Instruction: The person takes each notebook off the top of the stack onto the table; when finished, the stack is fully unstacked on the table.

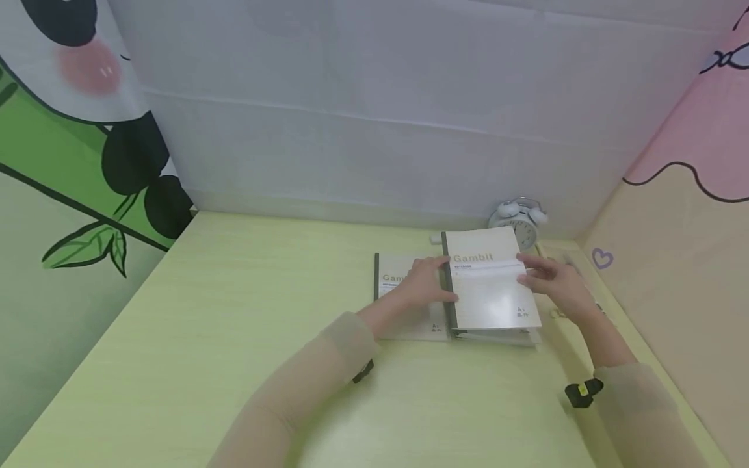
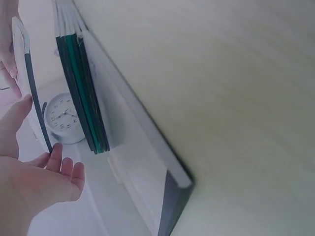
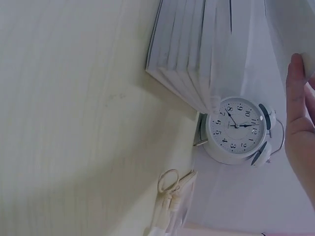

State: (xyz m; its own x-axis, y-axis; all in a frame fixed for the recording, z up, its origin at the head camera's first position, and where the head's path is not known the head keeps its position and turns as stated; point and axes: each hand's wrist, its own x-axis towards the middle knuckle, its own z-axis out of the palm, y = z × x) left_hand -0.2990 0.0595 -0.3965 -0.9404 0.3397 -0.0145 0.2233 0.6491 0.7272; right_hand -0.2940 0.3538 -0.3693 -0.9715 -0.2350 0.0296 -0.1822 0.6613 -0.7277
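Note:
A white notebook (image 1: pixel 491 283) with a dark spine and "Gambit" on its cover is held up between my two hands. My left hand (image 1: pixel 424 283) grips it at the spine edge, thumb and index finger apart along it. At the opposite edge, my right hand (image 1: pixel 558 287) holds it with its fingertips; part of that grip is hidden in the right wrist view. Below the raised notebook lies a stack of notebooks (image 2: pixel 81 93) with dark and green spines, apart from it. Another Gambit notebook (image 1: pixel 406 328) lies flat to the left, partly behind my left forearm.
A white twin-bell alarm clock (image 3: pixel 236 128) stands behind the stack near the back wall. On the right side of the table lies a clear pouch-like item with a ring (image 3: pixel 170 189). A small white object (image 1: pixel 435 239) shows behind the notebook. Printed side walls flank the table.

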